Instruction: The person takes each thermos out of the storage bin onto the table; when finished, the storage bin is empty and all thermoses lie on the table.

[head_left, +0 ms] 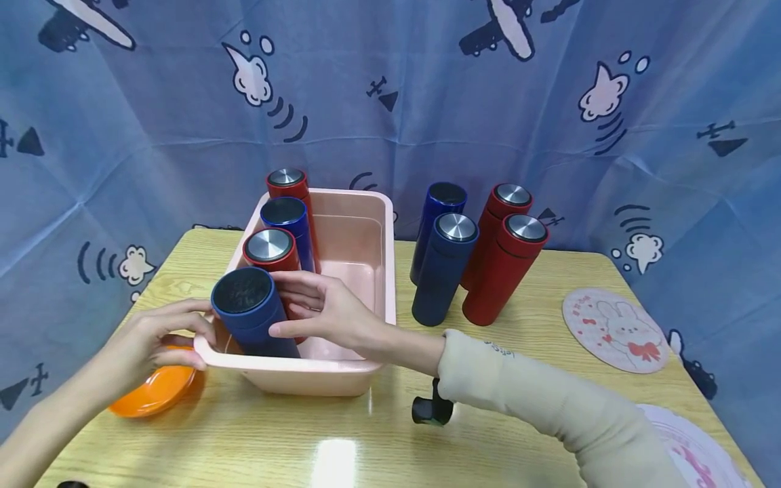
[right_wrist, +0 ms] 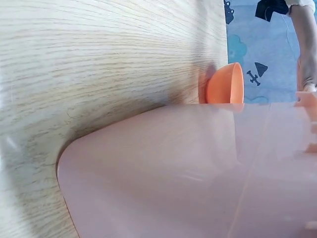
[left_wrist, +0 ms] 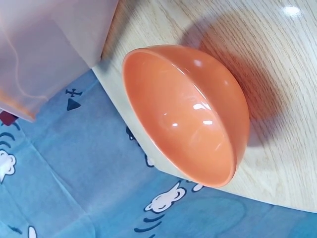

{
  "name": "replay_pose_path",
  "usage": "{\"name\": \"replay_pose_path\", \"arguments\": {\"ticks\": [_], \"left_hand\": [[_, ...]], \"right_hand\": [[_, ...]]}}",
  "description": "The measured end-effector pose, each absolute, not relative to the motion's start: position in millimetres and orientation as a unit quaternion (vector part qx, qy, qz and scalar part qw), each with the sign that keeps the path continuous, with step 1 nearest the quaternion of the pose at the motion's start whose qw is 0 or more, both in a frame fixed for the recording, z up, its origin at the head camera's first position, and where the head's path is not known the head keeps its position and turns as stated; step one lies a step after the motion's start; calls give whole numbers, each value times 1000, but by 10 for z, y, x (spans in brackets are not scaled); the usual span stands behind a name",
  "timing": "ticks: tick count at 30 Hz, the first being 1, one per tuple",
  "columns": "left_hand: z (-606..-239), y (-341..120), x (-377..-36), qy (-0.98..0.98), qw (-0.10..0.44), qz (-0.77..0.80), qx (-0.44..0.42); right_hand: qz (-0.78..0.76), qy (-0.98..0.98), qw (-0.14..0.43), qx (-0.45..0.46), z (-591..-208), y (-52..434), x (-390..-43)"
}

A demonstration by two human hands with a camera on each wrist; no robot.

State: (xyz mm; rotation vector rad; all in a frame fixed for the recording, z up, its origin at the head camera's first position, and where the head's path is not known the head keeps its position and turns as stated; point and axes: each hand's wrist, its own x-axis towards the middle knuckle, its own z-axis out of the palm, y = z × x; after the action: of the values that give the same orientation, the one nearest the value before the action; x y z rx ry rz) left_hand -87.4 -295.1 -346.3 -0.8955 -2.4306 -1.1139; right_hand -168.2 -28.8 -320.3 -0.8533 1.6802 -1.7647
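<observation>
A pink plastic bin (head_left: 305, 376) stands on the table, with a row of thermos flasks along its left side. My left hand (head_left: 152, 335) grips the bin's rim at the front left corner. Reaching into the bin, my right hand (head_left: 342, 315) holds the nearest flask, a dark blue one (head_left: 253, 329) with a black lid, thumb in front and fingers behind. Behind that flask stand a red flask (head_left: 268, 247) with a silver lid, a bright blue flask (head_left: 285, 213) and another red flask (head_left: 287, 179). The bin's outer wall (right_wrist: 173, 168) fills much of the right wrist view.
Two blue flasks (head_left: 444, 271) and two red flasks (head_left: 503, 271) stand upright right of the bin. An orange bowl (left_wrist: 198, 114) lies tilted at the left. A round rabbit mat (head_left: 613, 329) and a pale round mat (head_left: 695, 440) lie at the right. A curtain (head_left: 390, 108) hangs behind.
</observation>
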Motion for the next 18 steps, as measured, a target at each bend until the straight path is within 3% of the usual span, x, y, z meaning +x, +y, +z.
{"name": "replay_pose_path", "arguments": {"ticks": [18], "left_hand": [[-3467,-2959,-859,-847,162,-393,-319]], "right_hand": [[-611,603,300,-415,-3256,-489,-1729]]}}
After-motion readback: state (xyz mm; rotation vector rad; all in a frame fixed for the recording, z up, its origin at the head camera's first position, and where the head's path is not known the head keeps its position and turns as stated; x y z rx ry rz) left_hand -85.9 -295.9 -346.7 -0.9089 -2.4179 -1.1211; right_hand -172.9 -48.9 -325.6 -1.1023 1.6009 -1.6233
